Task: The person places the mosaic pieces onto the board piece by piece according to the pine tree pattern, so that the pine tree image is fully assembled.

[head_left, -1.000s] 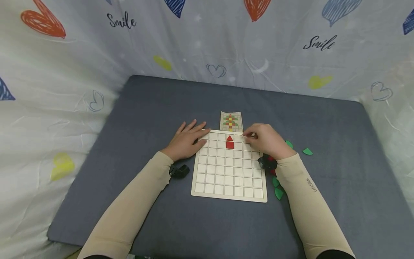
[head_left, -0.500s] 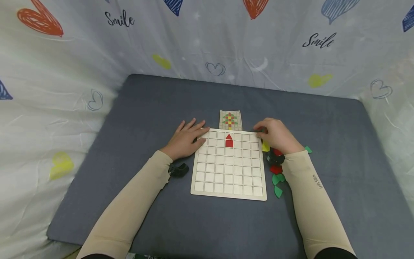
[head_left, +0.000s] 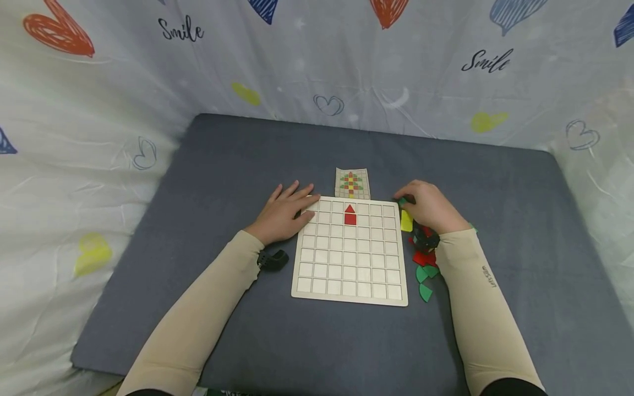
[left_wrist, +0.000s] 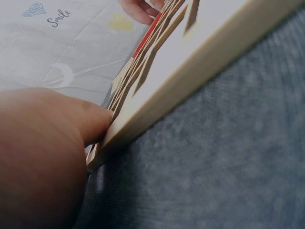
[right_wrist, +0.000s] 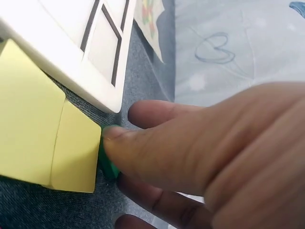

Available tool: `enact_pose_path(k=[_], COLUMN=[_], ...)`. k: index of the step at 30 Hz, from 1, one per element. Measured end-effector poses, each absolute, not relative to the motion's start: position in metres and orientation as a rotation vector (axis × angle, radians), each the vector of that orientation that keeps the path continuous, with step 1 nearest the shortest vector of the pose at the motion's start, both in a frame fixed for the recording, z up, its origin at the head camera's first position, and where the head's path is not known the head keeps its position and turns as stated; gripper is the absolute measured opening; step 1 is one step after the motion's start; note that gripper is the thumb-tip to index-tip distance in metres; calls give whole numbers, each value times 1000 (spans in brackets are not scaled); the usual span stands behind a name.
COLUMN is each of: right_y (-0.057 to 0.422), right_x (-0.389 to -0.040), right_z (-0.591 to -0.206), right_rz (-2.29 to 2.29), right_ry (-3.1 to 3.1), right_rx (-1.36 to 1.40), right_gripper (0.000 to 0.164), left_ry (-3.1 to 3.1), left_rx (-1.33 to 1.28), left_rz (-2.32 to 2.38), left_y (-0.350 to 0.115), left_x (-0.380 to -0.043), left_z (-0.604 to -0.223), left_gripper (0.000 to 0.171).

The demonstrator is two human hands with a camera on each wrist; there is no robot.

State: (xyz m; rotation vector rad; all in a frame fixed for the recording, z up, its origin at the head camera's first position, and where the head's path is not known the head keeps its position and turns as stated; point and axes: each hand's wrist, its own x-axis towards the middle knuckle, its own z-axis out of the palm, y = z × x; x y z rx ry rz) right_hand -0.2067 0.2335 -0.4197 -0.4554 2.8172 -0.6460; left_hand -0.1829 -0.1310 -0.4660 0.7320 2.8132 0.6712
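Note:
A pale wooden grid board [head_left: 342, 258] lies flat on the table, with a red triangle [head_left: 350, 209] above a red square [head_left: 350, 219] in its top rows. My left hand [head_left: 283, 221] rests with spread fingers on the board's upper left corner; its thumb lies on the rim in the left wrist view. Just off the board's upper right corner, my right hand [head_left: 430, 206] pinches a green piece [right_wrist: 108, 163] between thumb and fingers, most of it hidden. Right beside that piece are yellow blocks [right_wrist: 28, 114], close along the board's right edge.
A small pattern card [head_left: 352, 182] with a coloured tree design lies behind the board. Red pieces [head_left: 424, 258] and several green quarter-round pieces [head_left: 425, 292] lie right of the board, partly under the right wrist. A printed curtain [head_left: 297, 60] surrounds the dark grey table [head_left: 247, 341].
My right hand has moved right, from the board's upper right area to the green piece beside the corner, uncovering the yellow blocks. My left hand has stayed in place.

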Motion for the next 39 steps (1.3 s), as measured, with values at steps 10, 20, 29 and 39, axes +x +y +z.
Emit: enact_pose_path(k=[10, 20, 29, 39], right_y=[238, 235, 237, 244], right_x=[-205, -207, -206, -205], right_z=[-419, -421, -419, -415], right_rz=[-641, -679, -706, -751], right_ry=[2789, 2778, 2765, 2839], right_rx=[-461, -344, -284, -324], right_gripper=[28, 30, 24, 17], left_ry=[2803, 2809, 2807, 2806], left_rx=[722, 720, 709, 710], left_rz=[670, 666, 667, 661], left_y=[-130, -130, -129, -130], left_x=[-183, -183, -183, -185], left_z=[-466, -467, -468, -468], left_gripper=[55, 54, 54, 54])
